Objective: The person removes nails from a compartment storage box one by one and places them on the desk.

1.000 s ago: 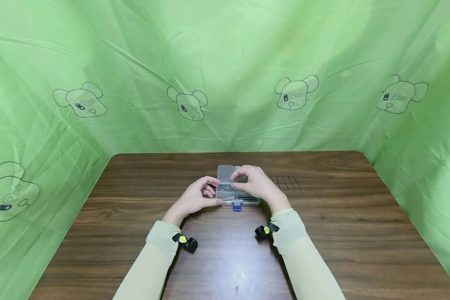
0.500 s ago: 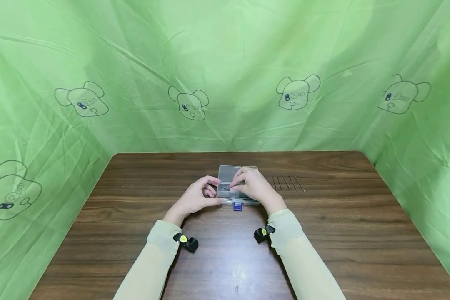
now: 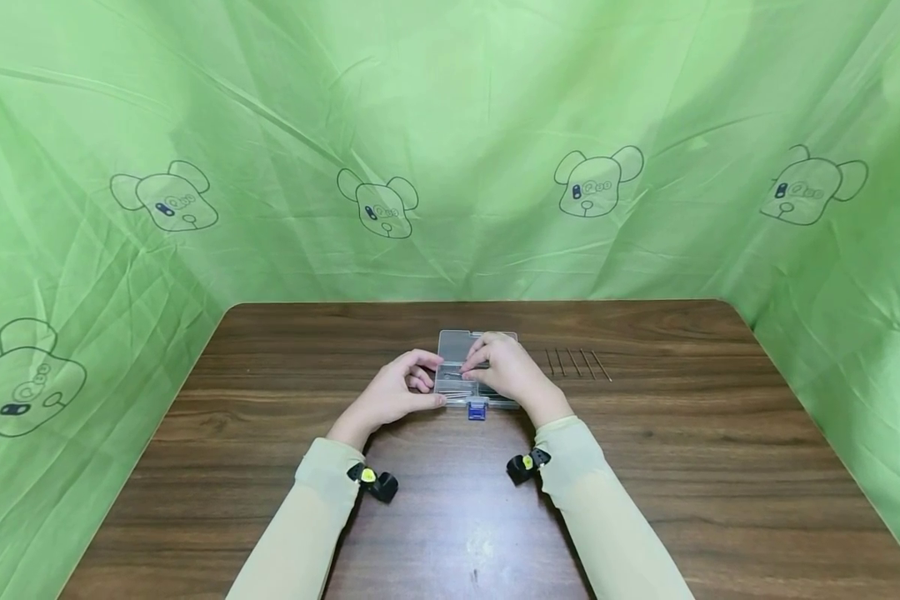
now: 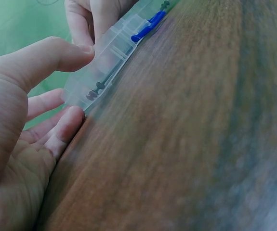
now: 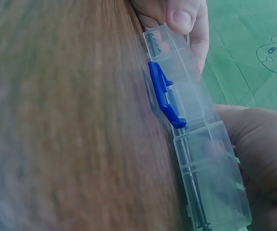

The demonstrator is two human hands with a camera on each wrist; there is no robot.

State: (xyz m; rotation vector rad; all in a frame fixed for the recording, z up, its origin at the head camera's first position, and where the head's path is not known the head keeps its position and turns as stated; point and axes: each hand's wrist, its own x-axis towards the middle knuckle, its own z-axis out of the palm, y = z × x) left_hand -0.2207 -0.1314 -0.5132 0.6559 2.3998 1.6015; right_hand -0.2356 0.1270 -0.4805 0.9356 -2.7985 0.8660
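Observation:
A clear plastic compartment box (image 3: 457, 386) with a blue latch (image 3: 477, 411) lies on the table, its lid (image 3: 456, 343) raised at the back. Thin metal nails (image 5: 194, 192) lie inside its front compartments. My left hand (image 3: 393, 392) holds the box's left end, thumb at the front corner and fingers along the side. Over the box, my right hand (image 3: 506, 371) reaches in with thumb and forefinger together at a short nail (image 3: 452, 375) in a left compartment; the fingertips partly hide it. The right hand also covers the box's right compartments.
Several long thin nails (image 3: 579, 364) lie in a row on the wooden table (image 3: 682, 433), right of the box. Green cloth (image 3: 480, 225) with printed bear heads hangs behind the table and at both sides.
My right thumb and forefinger, apart above the box a second ago, have lowered and come together at the short nail. The left hand keeps its hold on the box.

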